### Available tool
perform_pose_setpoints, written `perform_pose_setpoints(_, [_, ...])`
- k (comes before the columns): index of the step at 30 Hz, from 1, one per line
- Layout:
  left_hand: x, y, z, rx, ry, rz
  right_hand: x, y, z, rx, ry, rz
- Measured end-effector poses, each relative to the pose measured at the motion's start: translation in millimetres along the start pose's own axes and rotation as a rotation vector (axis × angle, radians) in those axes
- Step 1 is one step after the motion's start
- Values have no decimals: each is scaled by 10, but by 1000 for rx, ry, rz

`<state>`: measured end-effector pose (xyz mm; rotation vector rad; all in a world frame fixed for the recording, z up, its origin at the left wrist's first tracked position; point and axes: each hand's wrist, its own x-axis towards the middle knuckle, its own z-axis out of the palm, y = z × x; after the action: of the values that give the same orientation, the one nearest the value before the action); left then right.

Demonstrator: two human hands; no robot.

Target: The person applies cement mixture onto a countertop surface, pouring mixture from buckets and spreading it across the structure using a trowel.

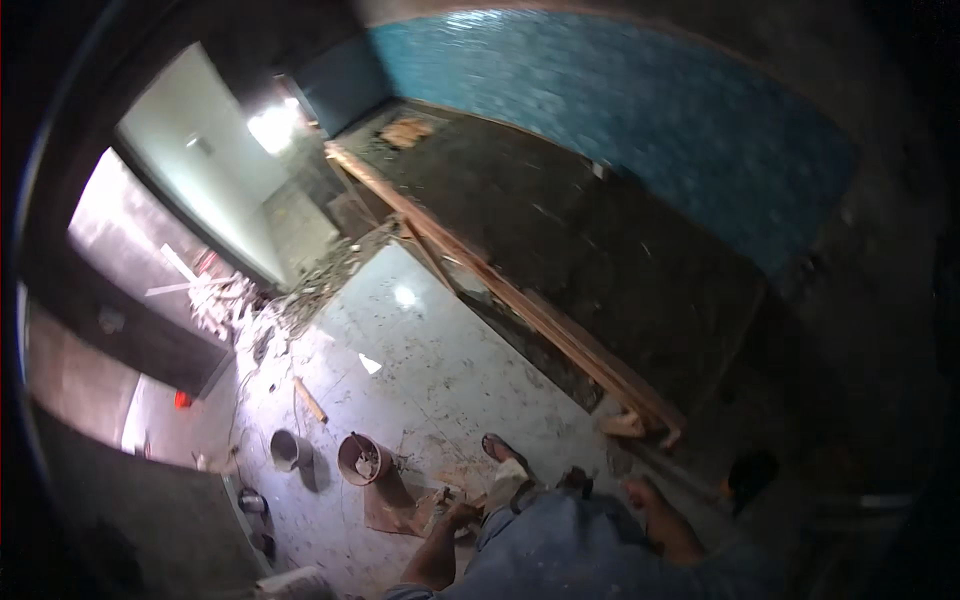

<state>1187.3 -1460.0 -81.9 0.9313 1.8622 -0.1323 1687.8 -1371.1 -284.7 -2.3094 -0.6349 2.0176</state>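
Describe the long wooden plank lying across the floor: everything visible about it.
The long wooden plank looks like raw, light brown timber, possibly two boards lying side by side. It lies flat and runs diagonally from the far corner near the blue wall toward the person, along the edge between the pale floor and the dark floor area. Its near end rests by small wood offcuts. Neither hand touches it.

No packages, labels, signs or screens discernible anywhere in view.
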Motion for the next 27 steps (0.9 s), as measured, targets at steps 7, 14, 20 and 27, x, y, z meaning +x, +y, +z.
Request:
perform_pose_setpoints(7, [1694,-817,595,618,78,527,-355,-41,-172,-73,59,-64])
perform_pose_setpoints(14, [1515,-96,495,-70,43,124,145,1367,-517,567,-160,-724])
perform_pose_setpoints(20, [1383,-37,326,-206,-7,224,-254,1459,-512,277,-103,-716])
perform_pose_setpoints(27, [1549,-158,507,-155,82,256,-322,1146,-358,225,53,-191])
